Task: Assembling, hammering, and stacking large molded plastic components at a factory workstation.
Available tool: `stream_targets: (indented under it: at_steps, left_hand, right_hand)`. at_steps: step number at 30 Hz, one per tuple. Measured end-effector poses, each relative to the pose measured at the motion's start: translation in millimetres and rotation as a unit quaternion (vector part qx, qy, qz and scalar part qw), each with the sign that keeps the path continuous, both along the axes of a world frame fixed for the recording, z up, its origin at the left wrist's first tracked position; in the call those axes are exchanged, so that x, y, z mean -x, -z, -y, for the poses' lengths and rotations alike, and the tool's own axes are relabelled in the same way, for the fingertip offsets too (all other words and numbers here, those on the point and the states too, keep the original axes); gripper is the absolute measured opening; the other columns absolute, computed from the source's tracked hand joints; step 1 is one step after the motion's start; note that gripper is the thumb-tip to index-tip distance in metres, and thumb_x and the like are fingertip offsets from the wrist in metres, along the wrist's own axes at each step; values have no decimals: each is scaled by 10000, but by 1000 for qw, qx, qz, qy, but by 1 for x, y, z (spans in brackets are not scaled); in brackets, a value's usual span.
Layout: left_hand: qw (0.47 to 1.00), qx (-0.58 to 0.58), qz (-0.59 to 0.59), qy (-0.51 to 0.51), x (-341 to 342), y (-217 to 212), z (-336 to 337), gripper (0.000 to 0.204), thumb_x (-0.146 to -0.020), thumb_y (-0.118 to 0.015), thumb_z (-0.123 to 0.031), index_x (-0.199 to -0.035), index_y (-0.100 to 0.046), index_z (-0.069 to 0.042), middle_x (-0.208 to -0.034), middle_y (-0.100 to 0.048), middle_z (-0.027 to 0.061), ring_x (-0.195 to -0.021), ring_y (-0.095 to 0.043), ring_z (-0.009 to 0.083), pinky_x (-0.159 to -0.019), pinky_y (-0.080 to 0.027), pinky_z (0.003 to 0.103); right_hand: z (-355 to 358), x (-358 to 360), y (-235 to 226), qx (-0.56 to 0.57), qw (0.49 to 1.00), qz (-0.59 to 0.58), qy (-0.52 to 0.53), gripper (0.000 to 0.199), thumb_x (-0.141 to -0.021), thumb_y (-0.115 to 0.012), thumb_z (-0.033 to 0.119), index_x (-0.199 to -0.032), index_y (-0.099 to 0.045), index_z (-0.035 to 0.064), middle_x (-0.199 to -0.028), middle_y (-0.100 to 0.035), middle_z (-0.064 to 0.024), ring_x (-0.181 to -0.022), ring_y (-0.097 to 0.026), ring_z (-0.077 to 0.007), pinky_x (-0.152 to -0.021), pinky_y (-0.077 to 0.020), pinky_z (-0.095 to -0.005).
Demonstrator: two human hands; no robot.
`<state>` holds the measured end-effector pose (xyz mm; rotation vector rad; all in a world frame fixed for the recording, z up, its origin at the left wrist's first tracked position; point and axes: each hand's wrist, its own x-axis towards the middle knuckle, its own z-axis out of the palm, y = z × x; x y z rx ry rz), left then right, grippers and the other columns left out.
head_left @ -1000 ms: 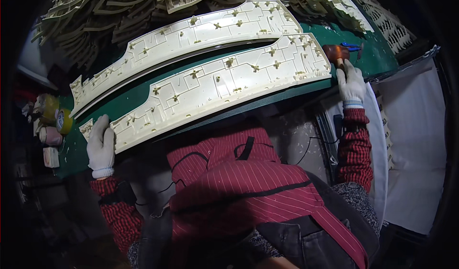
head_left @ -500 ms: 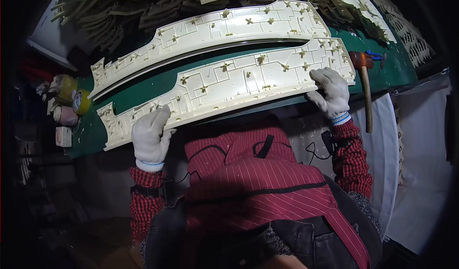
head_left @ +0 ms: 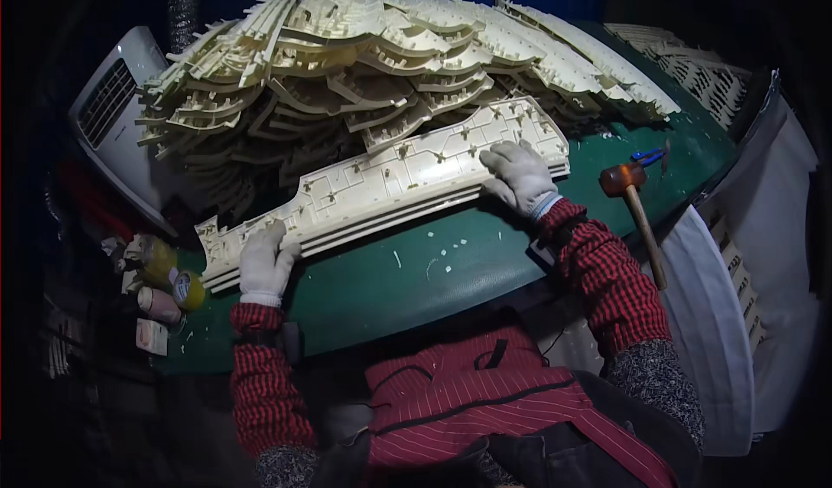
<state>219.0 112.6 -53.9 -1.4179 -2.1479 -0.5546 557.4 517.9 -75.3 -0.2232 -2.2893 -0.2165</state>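
A long cream plastic panel (head_left: 390, 178), with cross-shaped studs and ribs on its face, lies on top of a short stack of like panels; their front edges run one above another. My left hand (head_left: 266, 264), in a white knit glove, grips the near edge at the left end. Near the right end my gloved right hand (head_left: 518, 176) grips the same edge, its fingers over the top face and its thumb toward the front. The undersides of both hands are hidden.
Behind the stack rises a large heap of cream panels (head_left: 416, 46). To the right, a brown-headed mallet (head_left: 622, 178) and a blue-handled tool (head_left: 650, 155) lie on the green table (head_left: 390, 297). Small scraps are scattered in front. Yellow tape rolls (head_left: 186, 289) stand at the left edge.
Both hands have moved the near panel away from me and set it onto the panel behind, so the edges now line up. The view has tilted up, showing more of the heap.
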Motion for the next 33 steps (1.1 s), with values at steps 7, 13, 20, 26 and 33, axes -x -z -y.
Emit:
stream_targets:
  at_steps: [7, 13, 20, 26, 33]
  left_hand:
    - [998, 7, -62, 7, -116, 37, -3, 765, -833, -714, -452, -1411, -539, 18, -1394, -529, 269, -1283, -452, 517, -1112, -374, 556]
    - [997, 24, 67, 10, -124, 56, -1, 768, -821, -744, -447, -1403, -542, 12, -1410, -538, 266, -1326, -455, 511, -1164, -343, 557]
    - [997, -19, 71, 30, -111, 64, -11, 729, -816, -758, -471, -1376, -586, -37, -1390, -577, 229, -1344, -482, 466, -1195, -324, 560]
    - [995, 18, 95, 22, -109, 57, -5, 716, -838, -724, -526, -1353, -591, -47, -1402, -575, 191, -1383, -456, 421, -1210, -307, 539]
    - [894, -155, 274, 320, -171, 34, -19, 670, -915, -692, -473, -1413, -548, -48, -1330, -610, 164, -1188, -600, 308, -1034, -488, 428]
  right_hand:
    - [21, 3, -76, 109, 992, -14, -53, 526, -1001, -645, 381, -1406, -588, 50, -1146, -715, -149, -1069, -689, -307, -1016, -521, -487]
    - [86, 106, -226, 650, 677, -62, -339, 601, -1044, -612, 477, -1405, -532, 3, -958, -721, -91, -825, -732, -212, -795, -619, -339]
    - [32, 133, -247, 672, 662, -145, -299, 226, -1061, -574, 251, -1142, -630, 47, -749, -602, 42, -531, -510, -40, -486, -417, -211]
    - [33, 2, -157, 638, 600, -128, -466, 290, -1113, -440, 193, -1307, -543, 3, -717, -479, 60, -507, -399, -13, -467, -356, -181]
    - [248, 0, -2, 525, 786, -202, -255, 381, -1048, -566, 194, -1360, -509, -19, -979, -704, -88, -830, -707, -203, -686, -581, -315]
